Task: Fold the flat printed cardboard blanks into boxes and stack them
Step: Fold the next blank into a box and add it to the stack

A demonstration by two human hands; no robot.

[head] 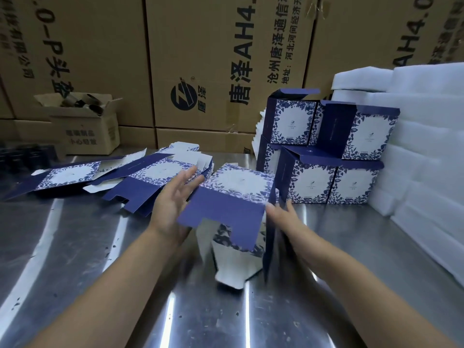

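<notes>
A half-opened blue-and-white printed box [238, 194] is held above the steel table [88, 247] in the middle of the head view, its blue flap hanging toward me and white flaps below. My left hand [173, 202] lies flat against its left side with fingers straight. My right hand [281, 212] touches its right edge; its fingers are partly hidden behind the box. Flat printed blanks [140, 177] lie spread at the left. Several folded boxes [331, 151] are stacked in two tiers at the right.
White foam sheets [421, 136] are piled at the far right. Large brown cartons [200, 59] form a wall behind the table. A small open carton [85, 124] with dark items sits at the back left.
</notes>
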